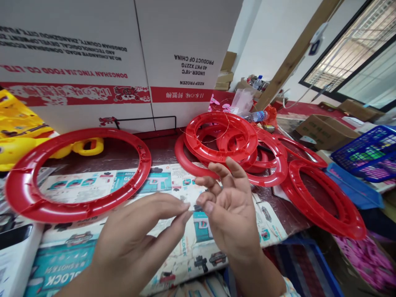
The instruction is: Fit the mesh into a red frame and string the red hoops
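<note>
My left hand [145,235] is above the printed sheet, thumb and forefinger tips brought together in a pinch. My right hand [233,210] faces it, palm turned up, with thumb and forefinger pressed together and the other fingers curled loosely. A small gap separates the two sets of fingertips. Whatever sits in either pinch is too small to make out. Beyond my left hand a large red plastic ring [77,208] lies with its ribbed side up. Past my right hand, several more red rings [221,154] are heaped, with a thin wire [228,123] across the top one.
A printed sheet [173,264] covers part of the dark red table. A tall white carton [117,111] stands at the back, yellow plastic parts [21,152] at its left. On the right are a blue basket [368,152], an open cardboard box [328,132] and pink pieces [365,260].
</note>
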A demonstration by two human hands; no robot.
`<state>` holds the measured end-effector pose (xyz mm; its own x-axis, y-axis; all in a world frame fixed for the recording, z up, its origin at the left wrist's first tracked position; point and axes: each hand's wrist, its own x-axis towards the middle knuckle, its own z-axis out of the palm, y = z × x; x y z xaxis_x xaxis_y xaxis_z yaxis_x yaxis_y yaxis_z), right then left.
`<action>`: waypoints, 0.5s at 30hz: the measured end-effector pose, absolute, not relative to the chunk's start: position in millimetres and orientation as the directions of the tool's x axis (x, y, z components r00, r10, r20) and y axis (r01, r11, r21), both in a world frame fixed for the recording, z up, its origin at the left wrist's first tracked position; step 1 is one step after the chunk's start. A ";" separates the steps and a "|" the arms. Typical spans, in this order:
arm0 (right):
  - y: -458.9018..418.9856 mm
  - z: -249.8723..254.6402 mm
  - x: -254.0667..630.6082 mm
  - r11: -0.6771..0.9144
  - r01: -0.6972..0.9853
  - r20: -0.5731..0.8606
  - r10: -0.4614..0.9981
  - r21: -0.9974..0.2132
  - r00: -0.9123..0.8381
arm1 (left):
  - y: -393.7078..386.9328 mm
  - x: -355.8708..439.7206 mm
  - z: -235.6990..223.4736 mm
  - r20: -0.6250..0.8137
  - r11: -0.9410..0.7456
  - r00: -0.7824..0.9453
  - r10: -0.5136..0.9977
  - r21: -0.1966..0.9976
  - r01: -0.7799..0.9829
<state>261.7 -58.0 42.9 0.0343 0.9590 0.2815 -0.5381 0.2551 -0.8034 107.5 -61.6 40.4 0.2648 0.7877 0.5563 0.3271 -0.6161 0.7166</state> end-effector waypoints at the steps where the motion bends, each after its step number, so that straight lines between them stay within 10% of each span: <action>1: -58.1 42.9 261.4 0.257 -0.536 0.281 0.959 -0.804 0.037 | -61.5 106.7 38.1 0.561 -0.615 0.254 0.788 0.725 0.309; 9: -50.6 22.1 274.2 0.222 -0.334 0.237 0.972 -0.916 -0.002 | -42.1 104.2 26.7 0.445 -0.480 0.180 0.877 0.824 0.302; 15: 12.7 -14.7 258.3 0.367 0.383 0.310 0.929 -0.848 -0.203 | -20.4 102.6 44.6 0.573 -0.570 0.134 0.809 0.707 0.419</action>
